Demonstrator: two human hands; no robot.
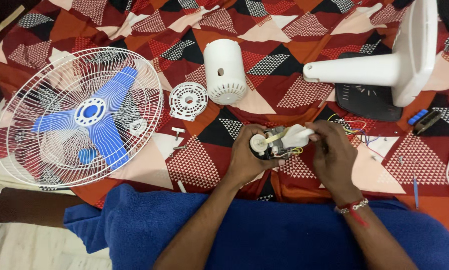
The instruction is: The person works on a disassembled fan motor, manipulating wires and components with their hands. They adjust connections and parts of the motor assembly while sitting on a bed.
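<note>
The left hand point(247, 157) and right hand point(332, 150) both clasp the fan motor point(277, 142) near the patterned cloth's point(194, 165) front edge; it likely handles heavy and rigid, best gripped by its body, clear of the fragile wires point(354, 127).

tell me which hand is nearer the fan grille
Left. The left hand holds the motor a little way right of the fan grille; the right hand grips the motor's other end, farther right still.
</note>
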